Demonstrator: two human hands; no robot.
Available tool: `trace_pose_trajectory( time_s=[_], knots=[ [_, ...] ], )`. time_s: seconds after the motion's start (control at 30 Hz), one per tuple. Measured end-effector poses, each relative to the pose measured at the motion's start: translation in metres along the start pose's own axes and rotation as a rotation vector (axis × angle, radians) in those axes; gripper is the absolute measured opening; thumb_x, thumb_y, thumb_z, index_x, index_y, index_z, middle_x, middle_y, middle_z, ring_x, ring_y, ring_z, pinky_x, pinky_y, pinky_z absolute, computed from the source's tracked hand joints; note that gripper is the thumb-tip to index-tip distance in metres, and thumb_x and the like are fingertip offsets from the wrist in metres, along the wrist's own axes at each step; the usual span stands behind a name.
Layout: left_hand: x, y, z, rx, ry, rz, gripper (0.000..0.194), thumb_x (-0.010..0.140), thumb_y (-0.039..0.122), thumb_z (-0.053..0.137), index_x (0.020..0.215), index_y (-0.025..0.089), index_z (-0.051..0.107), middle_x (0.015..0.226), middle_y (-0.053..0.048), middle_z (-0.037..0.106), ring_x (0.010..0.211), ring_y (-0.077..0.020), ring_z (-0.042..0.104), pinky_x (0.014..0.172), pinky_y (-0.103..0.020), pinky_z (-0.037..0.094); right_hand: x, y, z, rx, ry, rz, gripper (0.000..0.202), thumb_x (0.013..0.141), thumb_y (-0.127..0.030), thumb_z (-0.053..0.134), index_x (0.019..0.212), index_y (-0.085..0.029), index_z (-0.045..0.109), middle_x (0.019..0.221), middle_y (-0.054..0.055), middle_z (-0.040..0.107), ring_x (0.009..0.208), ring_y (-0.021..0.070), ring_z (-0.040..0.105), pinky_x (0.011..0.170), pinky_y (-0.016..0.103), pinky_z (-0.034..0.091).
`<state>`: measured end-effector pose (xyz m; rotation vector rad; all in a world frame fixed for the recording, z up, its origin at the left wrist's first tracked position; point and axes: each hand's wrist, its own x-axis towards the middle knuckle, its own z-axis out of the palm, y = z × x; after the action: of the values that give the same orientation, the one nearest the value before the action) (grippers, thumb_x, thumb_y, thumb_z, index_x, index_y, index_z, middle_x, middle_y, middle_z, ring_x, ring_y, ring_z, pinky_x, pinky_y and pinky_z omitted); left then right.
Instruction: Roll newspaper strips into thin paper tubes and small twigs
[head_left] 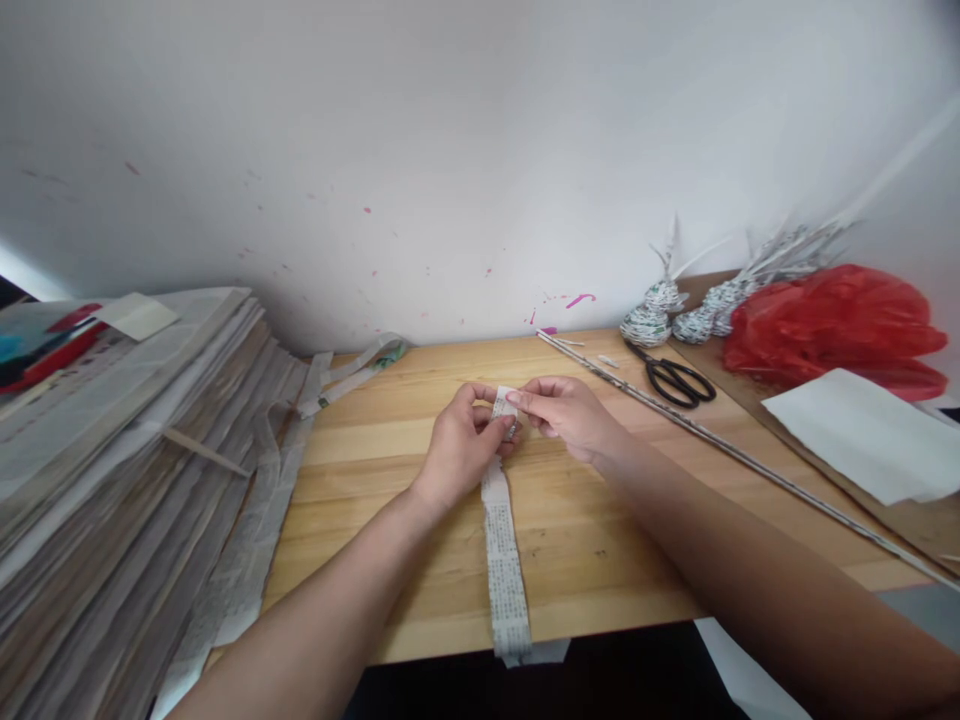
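A long strip of printed newspaper (506, 560) runs from between my hands down over the table's front edge. My left hand (472, 435) pinches the strip near its upper end, thumb on top. On the right side of that same end, the thumb and fingers of my right hand (559, 410) are closed on the paper. Part of the strip is hidden behind my left fingers. Both hands are just above the wooden table (405, 460).
Left is a tall newspaper stack (187, 480) with loose strips (352, 375) beside it. To the right lie a long thin paper rod (705, 435), black scissors (679, 382), woven paper gourd shapes (646, 325), a red plastic bag (832, 325) and a white sheet (870, 435).
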<state>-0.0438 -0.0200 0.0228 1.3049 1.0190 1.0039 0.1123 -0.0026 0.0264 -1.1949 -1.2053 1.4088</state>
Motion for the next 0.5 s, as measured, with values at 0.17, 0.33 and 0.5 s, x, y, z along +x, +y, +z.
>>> trace_pose_trajectory(
  time_s=[0.17,0.33,0.5],
  knots=[
    [-0.0002,-0.0037,0.0001,0.054,-0.002,0.035,0.032,0.078,0.032,0.066,0.103,0.020,0.050,0.074,-0.003,0.069,0.068,-0.0172,0.067,0.060,-0.028,0.054,-0.0014,0.0005,0.0022,0.000,-0.005,-0.011,0.037,0.063,-0.046,0.078,0.061,-0.016,0.056,0.049,-0.005,0.046,0.044,0.0058,0.035,0.040,0.023,0.018],
    [0.0003,-0.0023,0.0016,-0.021,-0.058,-0.030,0.025,0.080,0.037,0.064,0.092,0.017,0.055,0.072,-0.004,0.069,0.066,-0.0150,0.066,0.062,-0.027,0.053,-0.0017,0.0000,0.0033,0.029,0.024,-0.053,0.035,0.062,-0.045,0.078,0.064,-0.016,0.059,0.052,-0.005,0.048,0.045,0.0060,0.035,0.041,0.023,0.021],
    [0.0022,-0.0004,-0.0006,-0.043,-0.014,-0.055,0.027,0.078,0.040,0.066,0.086,0.015,0.059,0.070,-0.004,0.068,0.062,-0.0140,0.065,0.061,-0.026,0.053,-0.0018,-0.0033,0.0005,0.067,-0.015,-0.035,0.036,0.069,-0.050,0.072,0.065,-0.016,0.062,0.059,-0.002,0.050,0.049,0.0070,0.039,0.041,0.023,0.019]
  ],
)
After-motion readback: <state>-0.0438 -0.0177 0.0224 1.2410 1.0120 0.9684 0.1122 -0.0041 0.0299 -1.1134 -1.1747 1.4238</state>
